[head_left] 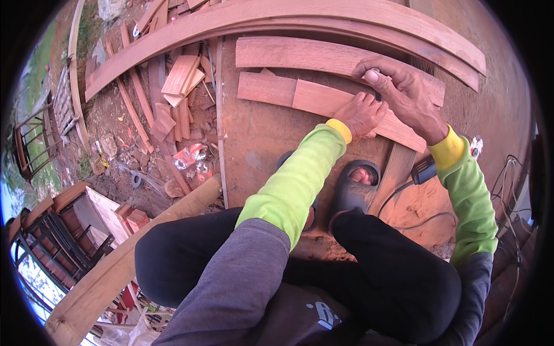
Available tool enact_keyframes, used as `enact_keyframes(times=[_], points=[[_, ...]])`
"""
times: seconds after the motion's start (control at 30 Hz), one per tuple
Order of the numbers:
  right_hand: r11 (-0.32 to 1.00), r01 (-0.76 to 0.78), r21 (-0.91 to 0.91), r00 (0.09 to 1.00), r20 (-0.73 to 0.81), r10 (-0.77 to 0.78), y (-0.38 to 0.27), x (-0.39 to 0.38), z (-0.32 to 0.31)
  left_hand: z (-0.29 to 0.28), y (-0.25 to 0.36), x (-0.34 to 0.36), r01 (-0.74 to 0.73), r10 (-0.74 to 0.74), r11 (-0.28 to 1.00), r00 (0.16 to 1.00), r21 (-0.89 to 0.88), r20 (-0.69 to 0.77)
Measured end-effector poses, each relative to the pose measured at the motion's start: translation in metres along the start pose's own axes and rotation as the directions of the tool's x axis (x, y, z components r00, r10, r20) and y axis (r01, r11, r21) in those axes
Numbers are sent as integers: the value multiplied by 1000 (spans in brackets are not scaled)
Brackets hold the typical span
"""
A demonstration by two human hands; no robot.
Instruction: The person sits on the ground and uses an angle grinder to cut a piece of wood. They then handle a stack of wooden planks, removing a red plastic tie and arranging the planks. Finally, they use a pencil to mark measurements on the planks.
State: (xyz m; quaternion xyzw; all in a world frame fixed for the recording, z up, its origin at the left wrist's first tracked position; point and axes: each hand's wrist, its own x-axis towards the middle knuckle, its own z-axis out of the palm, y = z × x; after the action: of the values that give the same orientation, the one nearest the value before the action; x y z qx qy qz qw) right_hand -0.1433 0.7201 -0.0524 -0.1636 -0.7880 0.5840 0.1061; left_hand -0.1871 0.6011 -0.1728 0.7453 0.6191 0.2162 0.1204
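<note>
A short reddish wooden board (268,89) lies crosswise in front of me, with a joint line across it. My left hand (362,115) is closed over this board, fingers curled on top and thumb by the near edge. Just above and to the right, my right hand (407,95) is held with its fingers bent and the thumb near the index finger. Something small and dark shows between the two hands; its kind cannot be made out. Behind them a wider curved board (294,52) runs under my right fingers.
Long curved boards (231,20) arch across the far side. A corded power tool (424,171) lies right of my sandalled foot (355,184). Wood offcuts (182,78) and rubble cover the left ground. A round pole (133,259) and dark metal-framed furniture (57,242) stand lower left.
</note>
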Motion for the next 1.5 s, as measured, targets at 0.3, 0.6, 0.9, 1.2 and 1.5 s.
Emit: enact_keyframes(times=[0.3,0.6,0.9,1.2,1.5], points=[[974,-225,36,888,419,189,10,72,82,30,-1,0,235,-172,963,913,-132,369],[989,-113,-94,813,564,146,17,71,110,44,2,-20,366,-382,562,910,-741,160],[992,-5,-128,768,634,86,27,73,120,49,-3,-14,378,-350,527,913,-761,211],[875,325,-359,812,579,-64,27,98,108,64,-1,-14,367,-326,322,908,-873,262],[961,107,-255,833,550,53,20,90,105,27,5,-5,361,-269,566,931,-741,248]])
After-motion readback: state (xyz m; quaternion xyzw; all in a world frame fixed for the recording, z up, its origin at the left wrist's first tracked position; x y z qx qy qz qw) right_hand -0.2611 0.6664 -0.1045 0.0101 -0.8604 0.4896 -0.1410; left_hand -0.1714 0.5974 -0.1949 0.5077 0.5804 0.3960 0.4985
